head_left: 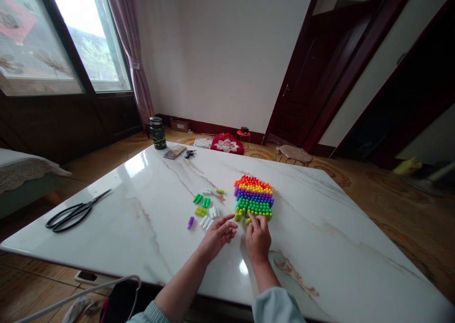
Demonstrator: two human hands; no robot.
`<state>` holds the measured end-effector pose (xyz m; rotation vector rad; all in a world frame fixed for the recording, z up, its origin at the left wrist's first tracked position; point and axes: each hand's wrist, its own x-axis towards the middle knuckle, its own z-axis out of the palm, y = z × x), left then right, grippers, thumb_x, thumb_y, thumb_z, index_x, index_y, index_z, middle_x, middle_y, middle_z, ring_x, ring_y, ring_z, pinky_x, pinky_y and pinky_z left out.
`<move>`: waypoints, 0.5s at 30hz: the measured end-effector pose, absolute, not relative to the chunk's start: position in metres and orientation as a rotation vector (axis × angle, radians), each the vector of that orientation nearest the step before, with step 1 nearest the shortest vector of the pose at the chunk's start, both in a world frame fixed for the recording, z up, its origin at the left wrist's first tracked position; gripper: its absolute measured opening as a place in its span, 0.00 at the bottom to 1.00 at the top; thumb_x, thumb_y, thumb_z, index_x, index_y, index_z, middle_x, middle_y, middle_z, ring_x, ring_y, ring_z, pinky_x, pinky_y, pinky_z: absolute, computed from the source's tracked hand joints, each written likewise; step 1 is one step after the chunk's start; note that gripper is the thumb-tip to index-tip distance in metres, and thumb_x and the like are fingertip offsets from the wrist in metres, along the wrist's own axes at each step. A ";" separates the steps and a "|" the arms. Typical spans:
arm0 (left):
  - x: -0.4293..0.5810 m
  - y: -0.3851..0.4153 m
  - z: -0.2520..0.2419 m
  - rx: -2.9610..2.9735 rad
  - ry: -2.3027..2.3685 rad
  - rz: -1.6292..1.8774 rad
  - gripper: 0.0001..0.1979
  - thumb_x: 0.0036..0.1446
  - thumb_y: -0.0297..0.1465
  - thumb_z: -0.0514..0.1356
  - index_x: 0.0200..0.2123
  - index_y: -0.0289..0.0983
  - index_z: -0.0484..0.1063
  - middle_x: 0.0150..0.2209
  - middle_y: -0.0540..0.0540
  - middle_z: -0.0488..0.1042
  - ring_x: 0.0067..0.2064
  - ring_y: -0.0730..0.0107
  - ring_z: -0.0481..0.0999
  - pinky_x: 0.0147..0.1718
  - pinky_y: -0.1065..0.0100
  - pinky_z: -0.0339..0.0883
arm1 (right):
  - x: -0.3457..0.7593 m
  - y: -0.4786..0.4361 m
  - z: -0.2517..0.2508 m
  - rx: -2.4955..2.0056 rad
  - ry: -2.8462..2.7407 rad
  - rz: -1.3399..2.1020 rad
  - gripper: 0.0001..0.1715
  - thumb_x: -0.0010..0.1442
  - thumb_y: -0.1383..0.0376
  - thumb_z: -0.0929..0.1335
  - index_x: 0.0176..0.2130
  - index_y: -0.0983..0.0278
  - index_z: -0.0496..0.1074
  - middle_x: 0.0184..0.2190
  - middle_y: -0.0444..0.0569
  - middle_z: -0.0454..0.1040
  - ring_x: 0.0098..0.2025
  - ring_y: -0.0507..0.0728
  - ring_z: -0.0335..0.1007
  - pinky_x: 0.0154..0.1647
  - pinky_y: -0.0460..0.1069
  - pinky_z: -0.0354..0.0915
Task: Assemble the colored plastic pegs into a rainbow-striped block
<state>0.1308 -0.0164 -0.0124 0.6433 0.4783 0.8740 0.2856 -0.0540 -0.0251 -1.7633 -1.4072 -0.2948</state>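
Note:
A block of small rounded plastic beads (254, 195) lies on the table in colour bands: red and orange at the far side, then yellow, purple, blue, green and yellow-green nearest me. My right hand (259, 237) is at the near edge, its fingers closed at a yellow-green bead (247, 221). My left hand (221, 233) is beside the near left corner, index finger stretched toward the yellow-green row and the other fingers loosely bent, with nothing visible in it. Left of the block lie loose white beads (206, 222), green beads (206, 202), yellow-green beads (201, 211) and a purple bead (191, 223).
Black-handled scissors (76, 212) lie on the left of the marble-patterned table (142, 237). At the far edge are a dark green flask (158, 133), a phone (175, 152) and keys (190, 153). A stool (294, 154) stands beyond the table.

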 end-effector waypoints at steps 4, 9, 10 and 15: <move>0.130 -0.016 -0.012 0.633 0.485 0.870 0.21 0.50 0.33 0.67 0.47 0.33 0.72 0.35 0.42 0.76 0.32 0.73 0.73 0.32 0.72 0.64 | 0.286 -0.050 -0.028 -1.700 -1.363 -0.253 0.19 0.60 0.68 0.57 0.48 0.64 0.69 0.40 0.54 0.67 0.44 0.58 0.66 0.43 0.53 0.65; 0.130 -0.017 -0.010 0.642 0.484 0.870 0.20 0.50 0.33 0.67 0.47 0.33 0.72 0.35 0.42 0.76 0.32 0.74 0.73 0.32 0.73 0.64 | 0.286 -0.053 -0.027 -1.712 -1.273 -0.206 0.11 0.60 0.66 0.59 0.42 0.64 0.66 0.38 0.52 0.67 0.42 0.58 0.66 0.41 0.52 0.64; 0.130 -0.017 -0.010 0.646 0.482 0.870 0.20 0.51 0.33 0.67 0.47 0.33 0.73 0.36 0.42 0.76 0.32 0.74 0.73 0.32 0.73 0.64 | 0.285 -0.055 -0.027 -1.745 -1.267 -0.189 0.09 0.60 0.66 0.60 0.38 0.64 0.66 0.36 0.51 0.67 0.39 0.57 0.66 0.39 0.51 0.64; 0.130 -0.017 -0.010 0.659 0.479 0.868 0.19 0.52 0.33 0.66 0.47 0.34 0.72 0.36 0.42 0.75 0.33 0.75 0.73 0.31 0.74 0.65 | 0.286 -0.056 -0.027 -1.832 -1.326 -0.151 0.11 0.59 0.66 0.61 0.29 0.63 0.70 0.33 0.49 0.69 0.34 0.55 0.66 0.37 0.48 0.62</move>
